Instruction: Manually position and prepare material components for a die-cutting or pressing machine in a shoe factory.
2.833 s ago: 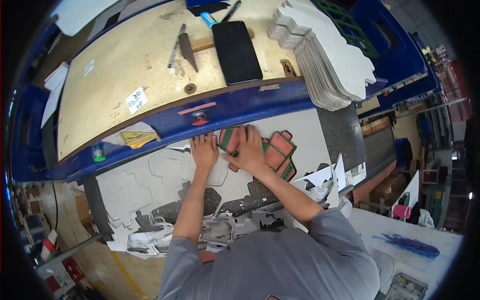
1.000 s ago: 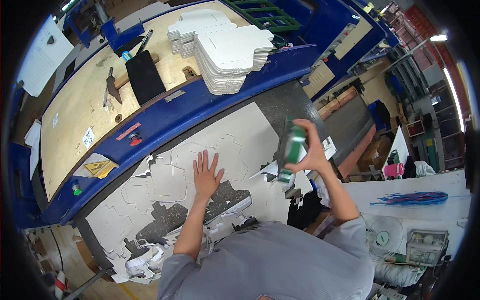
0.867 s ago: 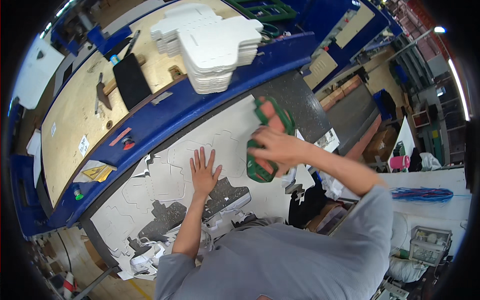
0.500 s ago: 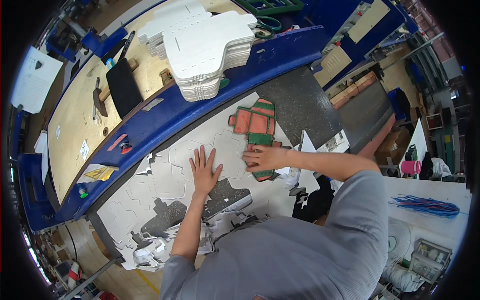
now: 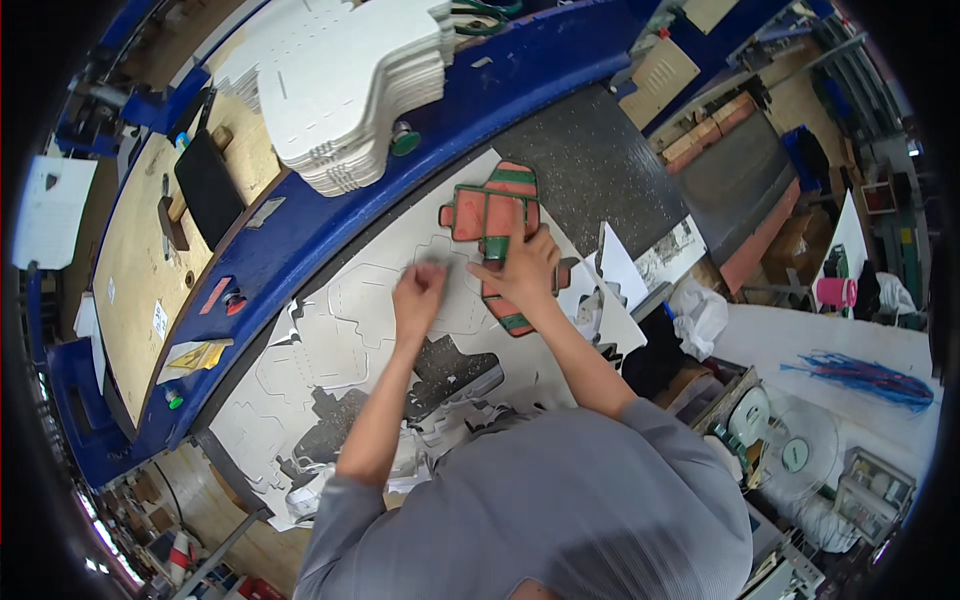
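One white label [image 5: 160, 320] at left, its writing too small for me to read; one hammer [image 5: 172, 222], one yellow label [image 5: 208, 356], one phone [image 5: 209, 190]. Now one stack [image 5: 340, 95] of cards. My left hand [image 5: 420, 287], blurred, curls over the sheet [image 5: 400, 242]; grip, can't tell. One red-green die [image 5: 490, 218] on that sheet, and my right hand [image 5: 522, 268] spreads wide across it! Far right, one pink spool [image 5: 836, 292].

Past the upper right of the red-and-green die [image 5: 482, 212], the dark board [image 5: 585, 150] leaves open passage. The right hand [image 5: 525, 268] bars the die's middle from above; the left hand [image 5: 420, 295] obstructs its left. Upturned white offcuts [image 5: 622, 265] crowd its right; the blue beam [image 5: 530, 75] walls its far side.
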A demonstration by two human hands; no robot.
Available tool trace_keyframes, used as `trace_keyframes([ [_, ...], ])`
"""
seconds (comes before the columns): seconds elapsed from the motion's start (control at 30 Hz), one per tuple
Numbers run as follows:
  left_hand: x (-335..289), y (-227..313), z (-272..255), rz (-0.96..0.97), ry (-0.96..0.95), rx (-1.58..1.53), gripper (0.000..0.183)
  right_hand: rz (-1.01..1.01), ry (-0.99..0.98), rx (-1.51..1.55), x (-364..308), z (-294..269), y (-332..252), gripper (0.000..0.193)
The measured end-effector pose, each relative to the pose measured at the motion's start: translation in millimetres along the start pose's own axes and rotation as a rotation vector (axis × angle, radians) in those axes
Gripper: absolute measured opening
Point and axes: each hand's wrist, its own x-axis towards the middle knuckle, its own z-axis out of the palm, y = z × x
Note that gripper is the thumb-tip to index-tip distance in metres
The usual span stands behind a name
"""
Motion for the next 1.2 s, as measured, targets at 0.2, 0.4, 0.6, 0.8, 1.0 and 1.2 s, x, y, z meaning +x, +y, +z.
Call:
trace_keyframes([
  [0.2,-110,-54,13,-0.826,0.002,-1.124,0.024,0.206,-0.126,0.039,28,-1,-13,0.123],
  [0.4,-103,-56,16,-0.874,0.121,-1.284,0.021,0.174,-0.081,-0.01,59,-22,24,0.121],
  [0.6,-87,-51,22,-0.916,0.086,-1.147,0.008,-0.025,0.052,-0.164,76,-26,51,0.09],
  [0.8,-80,-35,28,-0.891,0.09,-0.983,0.014,-0.493,-0.114,0.122,9,38,23,0.055],
  [1.0,-71,-48,29,-0.878,0.026,-1.071,0.029,-0.426,0.033,0.08,-1,47,16,0.05],
  [1.2,-69,-32,37,-0.777,-0.05,-1.144,0.031,-0.42,0.037,0.052,0,48,21,0.047],
])
